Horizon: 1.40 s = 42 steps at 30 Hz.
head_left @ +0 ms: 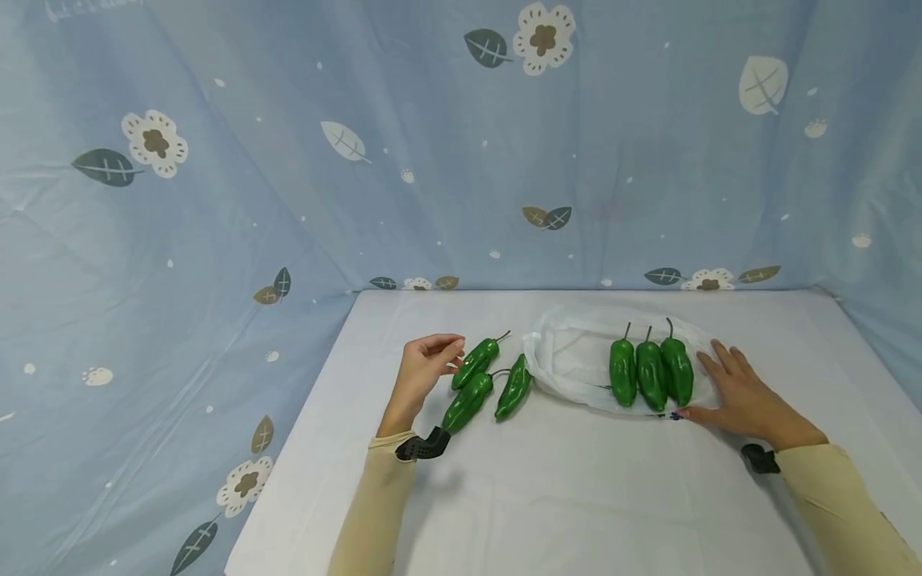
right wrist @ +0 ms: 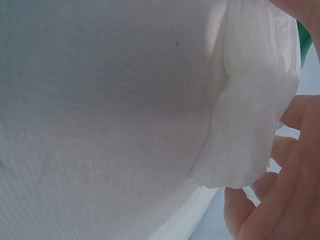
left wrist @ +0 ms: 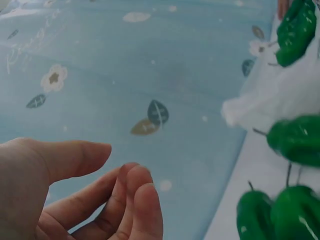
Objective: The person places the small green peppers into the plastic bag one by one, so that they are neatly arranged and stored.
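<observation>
Three glossy green peppers [head_left: 468,402] lie left of a white plastic bag [head_left: 572,360], long axes slanting toward its far side; left hand [head_left: 423,370] nearer, empty, loosely bent; right hand [head_left: 745,402] spread at its right edge.

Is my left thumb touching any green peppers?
Apart: the left wrist view shows blue cloth between your left thumb and the green peppers.

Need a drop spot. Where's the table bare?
Widest: near middle of the table, between both sleeves, nearer than the bag. Smaller: far strip between left hand and curtain. Crowded: three peppers beside left hand; the bag's right half, with three more peppers and right hand.
</observation>
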Available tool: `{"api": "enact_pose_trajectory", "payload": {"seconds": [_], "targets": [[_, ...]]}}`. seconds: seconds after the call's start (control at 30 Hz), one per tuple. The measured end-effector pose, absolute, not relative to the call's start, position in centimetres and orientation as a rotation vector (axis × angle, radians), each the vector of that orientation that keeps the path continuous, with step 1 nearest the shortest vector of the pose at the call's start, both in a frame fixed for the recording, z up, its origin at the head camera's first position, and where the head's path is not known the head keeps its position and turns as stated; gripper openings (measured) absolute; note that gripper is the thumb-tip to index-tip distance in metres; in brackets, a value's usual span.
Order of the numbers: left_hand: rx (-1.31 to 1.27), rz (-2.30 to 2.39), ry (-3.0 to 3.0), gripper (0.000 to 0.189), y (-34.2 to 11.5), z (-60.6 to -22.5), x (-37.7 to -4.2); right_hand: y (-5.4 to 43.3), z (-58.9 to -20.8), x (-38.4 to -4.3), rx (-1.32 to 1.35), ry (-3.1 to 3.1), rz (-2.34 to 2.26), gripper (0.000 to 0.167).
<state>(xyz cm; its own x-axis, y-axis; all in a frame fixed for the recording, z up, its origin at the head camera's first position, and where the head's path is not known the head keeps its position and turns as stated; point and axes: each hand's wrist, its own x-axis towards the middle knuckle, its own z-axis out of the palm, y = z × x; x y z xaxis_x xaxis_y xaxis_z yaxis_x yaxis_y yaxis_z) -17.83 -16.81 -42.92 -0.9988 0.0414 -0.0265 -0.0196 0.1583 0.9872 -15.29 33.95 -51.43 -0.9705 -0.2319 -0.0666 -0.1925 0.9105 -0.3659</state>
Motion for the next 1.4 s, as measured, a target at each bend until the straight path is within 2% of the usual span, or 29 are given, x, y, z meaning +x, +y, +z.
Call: {"api": "enact_pose_trajectory", "payload": {"seconds": [0.6,0.93,1.4], "targets": [[-0.222,1.837,2.507,0.028,-19.1,-46.9,-16.8,33.9,-51.4,-15.3,-0.308,2.968,-0.495,0.117],[-0.273,1.714,2.543,0.025,-19.3,-48.9,-15.7,33.8,-51.2,-15.4,-0.317,2.965,-0.520,0.117],[-0.244,1.560,2.555,0.029,-19.4,-49.7,-15.3,33.9,-51.7,-15.5,-0.296,2.951,-0.527,0.117]]}}
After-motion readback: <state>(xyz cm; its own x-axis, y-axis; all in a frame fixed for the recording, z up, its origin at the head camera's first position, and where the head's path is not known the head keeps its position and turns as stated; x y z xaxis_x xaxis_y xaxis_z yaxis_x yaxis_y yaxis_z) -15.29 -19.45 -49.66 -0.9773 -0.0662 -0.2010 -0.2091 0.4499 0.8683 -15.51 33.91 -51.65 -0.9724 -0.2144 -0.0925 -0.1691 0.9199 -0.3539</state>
